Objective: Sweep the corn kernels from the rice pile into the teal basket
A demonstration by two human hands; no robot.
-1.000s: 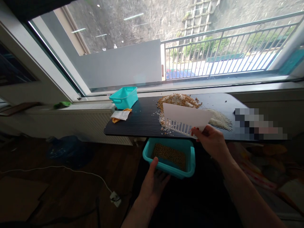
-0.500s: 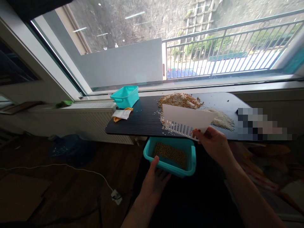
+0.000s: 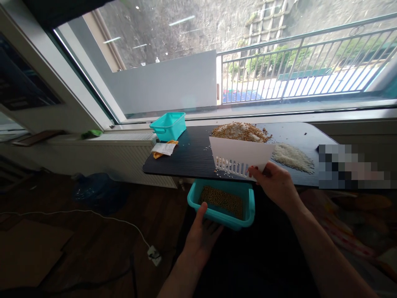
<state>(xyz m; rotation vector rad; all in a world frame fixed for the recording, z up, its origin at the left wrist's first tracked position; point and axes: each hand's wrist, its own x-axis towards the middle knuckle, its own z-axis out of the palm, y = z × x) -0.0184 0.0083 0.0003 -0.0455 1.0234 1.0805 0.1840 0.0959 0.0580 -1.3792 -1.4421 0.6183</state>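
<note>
with right hand [image 3: 277,187] fingers [image 3: 258,170] pinching the white slotted scraper [image 3: 240,154] at the tabletop [image 3: 186,157] near edge, drag low and slow; with left hand [image 3: 201,239] gripping, tuck the teal bin [image 3: 230,222] right beneath.

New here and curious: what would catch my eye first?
A white slotted plastic scoop, gripped by the right hand, stands at the front of the black table before a mound of brown beans and white rice. Below, the left hand holds a bean-filled teal plastic bin.
</note>
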